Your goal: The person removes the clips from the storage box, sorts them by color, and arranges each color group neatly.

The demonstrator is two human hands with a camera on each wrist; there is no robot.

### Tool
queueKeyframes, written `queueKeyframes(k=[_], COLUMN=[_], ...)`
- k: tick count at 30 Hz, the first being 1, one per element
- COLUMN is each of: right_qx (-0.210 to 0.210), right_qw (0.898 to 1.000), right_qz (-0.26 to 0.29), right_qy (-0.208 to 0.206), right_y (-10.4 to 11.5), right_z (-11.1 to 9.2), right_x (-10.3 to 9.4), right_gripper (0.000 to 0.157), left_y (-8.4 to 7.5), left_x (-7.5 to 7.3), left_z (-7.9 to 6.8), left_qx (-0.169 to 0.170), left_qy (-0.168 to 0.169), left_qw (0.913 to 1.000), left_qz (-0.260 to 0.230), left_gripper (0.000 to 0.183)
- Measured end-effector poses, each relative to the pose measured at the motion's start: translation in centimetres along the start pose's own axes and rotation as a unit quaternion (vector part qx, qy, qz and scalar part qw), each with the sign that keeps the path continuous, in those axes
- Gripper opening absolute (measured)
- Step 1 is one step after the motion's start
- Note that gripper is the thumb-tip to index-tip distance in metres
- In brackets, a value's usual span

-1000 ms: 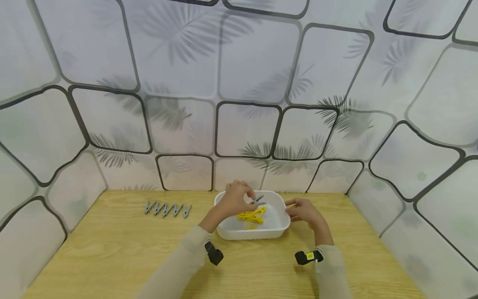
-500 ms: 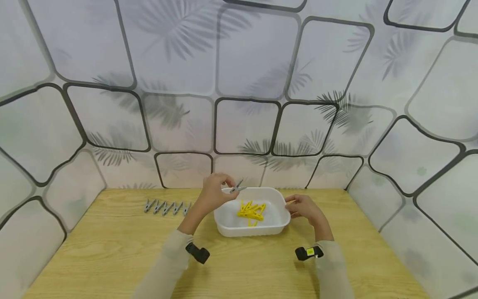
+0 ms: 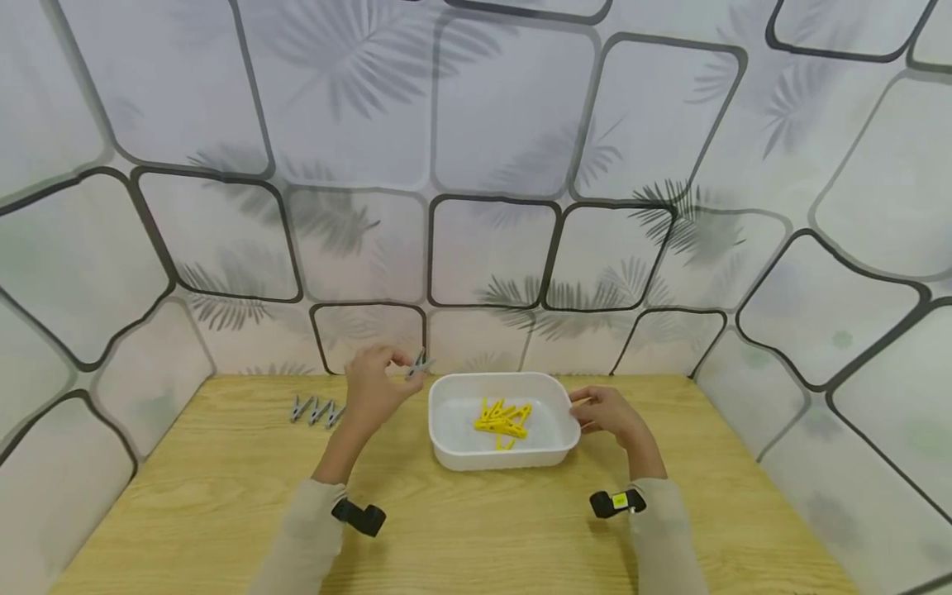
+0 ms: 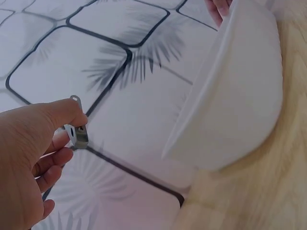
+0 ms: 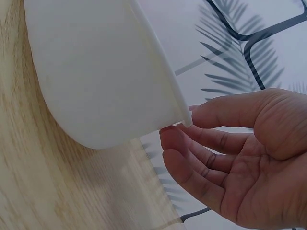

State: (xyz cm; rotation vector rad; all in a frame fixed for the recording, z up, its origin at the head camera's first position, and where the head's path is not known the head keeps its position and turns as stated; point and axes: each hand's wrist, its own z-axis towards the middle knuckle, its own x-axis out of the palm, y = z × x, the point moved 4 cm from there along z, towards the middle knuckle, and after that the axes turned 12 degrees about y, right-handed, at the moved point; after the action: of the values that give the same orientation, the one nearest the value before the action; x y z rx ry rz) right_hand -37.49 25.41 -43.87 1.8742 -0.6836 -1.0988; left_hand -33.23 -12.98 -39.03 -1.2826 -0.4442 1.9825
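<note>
Between thumb and index finger, my left hand (image 3: 372,390) pinches a grey clothespin (image 3: 418,368), raised left of the white plastic tub (image 3: 494,460). In the left wrist view the clothespin (image 4: 79,136) points upward at the fingertips, and the other fingers curl loosely below. My right hand (image 3: 611,418) holds the tub's right end; the right wrist view has thumb and fingertips at its rim (image 5: 165,62). Several yellow clothespins (image 3: 502,424) lie in a pile inside the tub. Grey clothespins (image 3: 315,411) stand in a zigzag row at the left, partly hidden by my left hand.
The light wooden table (image 3: 476,529) carries everything. A patterned curtain (image 3: 491,256) rises behind its back edge and along both sides. A black camera is strapped on each wrist.
My left hand has carried the grey clothespin up from over the tub and leftward past its left rim. The right hand stays at the tub, which has barely moved.
</note>
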Motion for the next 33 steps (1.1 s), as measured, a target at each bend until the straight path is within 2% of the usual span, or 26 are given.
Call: queueKeyframes(k=[6, 9, 19, 33], right_qx=[0.000, 0.004, 0.004, -0.001], right_qw=[1.000, 1.000, 1.000, 1.000], right_qz=[-0.002, -0.004, 0.003, 0.005], right_qy=[-0.002, -0.003, -0.002, 0.002], right_y=[0.0, 0.0, 0.0, 0.1], right_z=[-0.1, -0.1, 0.0, -0.1], right_x=[-0.1, -0.2, -0.1, 0.0], right_gripper=[0.042, 0.042, 0.041, 0.041], left_y=[2.3, 3.2, 5.3, 6.7], left_x=[-0.6, -0.4, 1.0, 2.5], left_z=[-1.4, -2.0, -3.7, -4.5], left_qx=[-0.065, -0.083, -0.109, -0.156], left_qy=[0.004, 0.002, -0.006, 0.009], left_qw=[0.9973, 0.9954, 0.9905, 0.9818], left_qz=[0.034, 0.048, 0.083, 0.108], left_gripper=[0.026, 0.026, 0.026, 0.029])
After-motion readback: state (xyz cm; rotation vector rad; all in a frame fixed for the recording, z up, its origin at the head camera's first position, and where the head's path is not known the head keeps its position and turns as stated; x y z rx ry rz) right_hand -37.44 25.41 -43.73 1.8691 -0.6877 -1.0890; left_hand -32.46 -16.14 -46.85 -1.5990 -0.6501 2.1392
